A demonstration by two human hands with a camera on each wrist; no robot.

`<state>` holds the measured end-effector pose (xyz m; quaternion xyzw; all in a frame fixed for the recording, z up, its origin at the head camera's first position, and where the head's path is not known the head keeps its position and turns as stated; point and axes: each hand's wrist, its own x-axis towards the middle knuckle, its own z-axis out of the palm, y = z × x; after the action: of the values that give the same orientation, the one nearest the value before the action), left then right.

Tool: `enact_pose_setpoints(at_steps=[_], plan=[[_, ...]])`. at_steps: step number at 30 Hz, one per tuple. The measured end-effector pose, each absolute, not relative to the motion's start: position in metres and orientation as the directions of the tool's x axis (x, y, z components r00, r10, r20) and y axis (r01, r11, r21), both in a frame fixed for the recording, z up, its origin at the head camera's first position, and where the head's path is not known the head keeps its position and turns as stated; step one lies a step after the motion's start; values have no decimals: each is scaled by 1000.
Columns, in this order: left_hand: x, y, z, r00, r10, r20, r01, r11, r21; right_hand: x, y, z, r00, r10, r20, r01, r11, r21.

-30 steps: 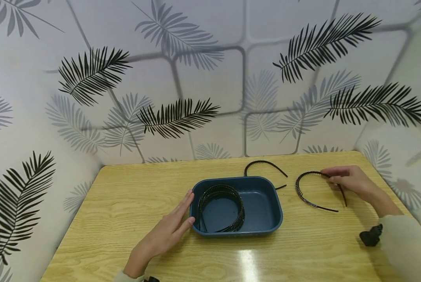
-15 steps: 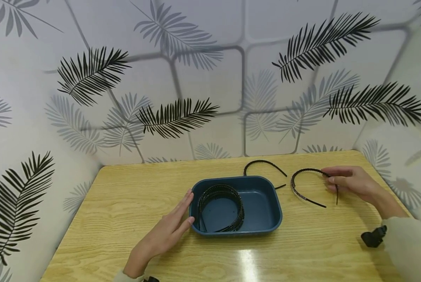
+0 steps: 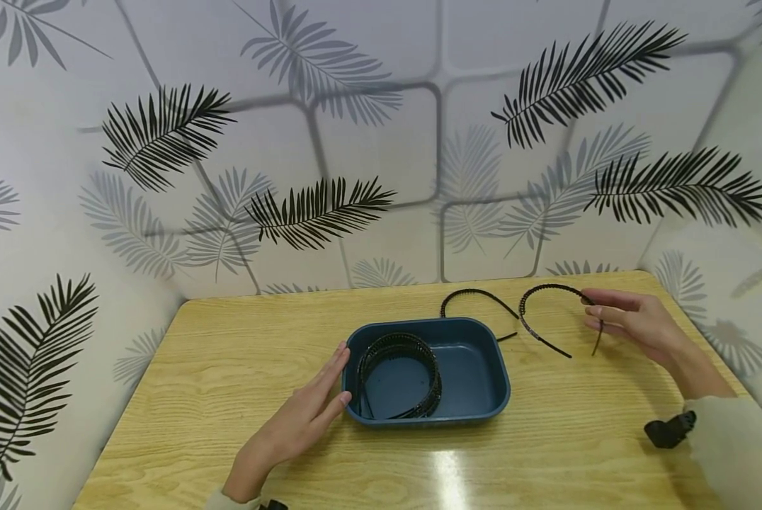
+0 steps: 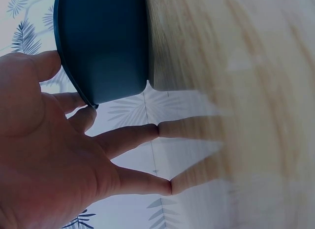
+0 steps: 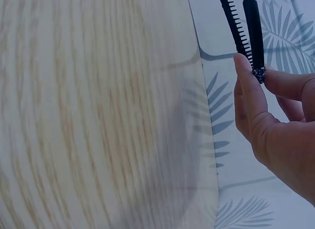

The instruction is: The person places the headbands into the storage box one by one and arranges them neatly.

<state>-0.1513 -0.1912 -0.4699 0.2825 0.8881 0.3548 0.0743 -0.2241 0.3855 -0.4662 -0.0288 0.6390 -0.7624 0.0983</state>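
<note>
In the head view my right hand [image 3: 642, 329] pinches a thin black toothed headband [image 3: 522, 308] between thumb and fingers, near one side of its arc. Fine teeth and a sparkly patch show on the headband [image 5: 253, 27] in the right wrist view, above the level of the tabletop. Fingers of my left hand [image 3: 301, 421] lie straight against the left end of a blue plastic bin [image 3: 470, 375]. The left wrist view has thumb and fingertips at the bin's rim, with two other fingertips down on the table. Several black headbands [image 3: 437, 386] lie nested in the bin's left half.
Another black headband [image 3: 479, 291] lies on the table behind the bin, partly hidden by it. The wood-grain table [image 3: 241, 354] ends at a leaf-patterned wall [image 3: 406, 156] behind and at both sides.
My right hand has shifted the headband up and to the left in the head view, toward the one behind the bin. The left hand and the bin have stayed put.
</note>
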Motion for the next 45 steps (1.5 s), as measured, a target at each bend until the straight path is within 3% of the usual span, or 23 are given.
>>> enact_pose_setpoints(at_steps=[16,45], plan=[[-151,-191,-471,-832,551,70,450,595,666,-218,361,-455,-994,-102,-35,57,-224,-973],[-151,-191,-471,-828,556,73,453,588,670,-209,311,-439,-991,-113,69,-47,-192,-980]])
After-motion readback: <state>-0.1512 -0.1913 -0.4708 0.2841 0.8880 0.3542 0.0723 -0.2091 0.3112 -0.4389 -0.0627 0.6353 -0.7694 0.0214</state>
